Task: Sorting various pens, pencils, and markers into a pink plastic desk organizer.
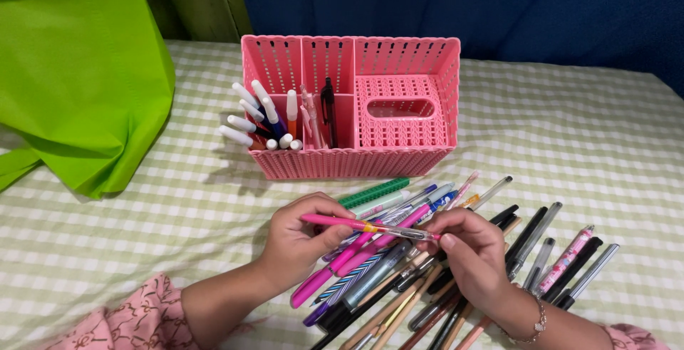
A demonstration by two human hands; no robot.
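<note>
1. Head view looks down on your checked green-and-white cloth, which covers the whole surface under your hands.
2. At the left edge lies a bright green bag, well apart from your hands.
3. Up the middle stands a pink slotted organizer; its left compartments hold white-capped markers and a dark pen, all tilted.
4. Between the organizer and you, a loose pile of pens and pencils fans across the cloth, reaching under both of your hands.
5. Your left hand has its fingers pressed onto the rear end of a pink pen, pinching it.
6. Your right hand pinches the same pen's clear tip end between thumb and forefinger.
7. That pink pen lies nearly level, spanning from one hand to the other, held just above the pile and near the organizer's front wall.
</note>
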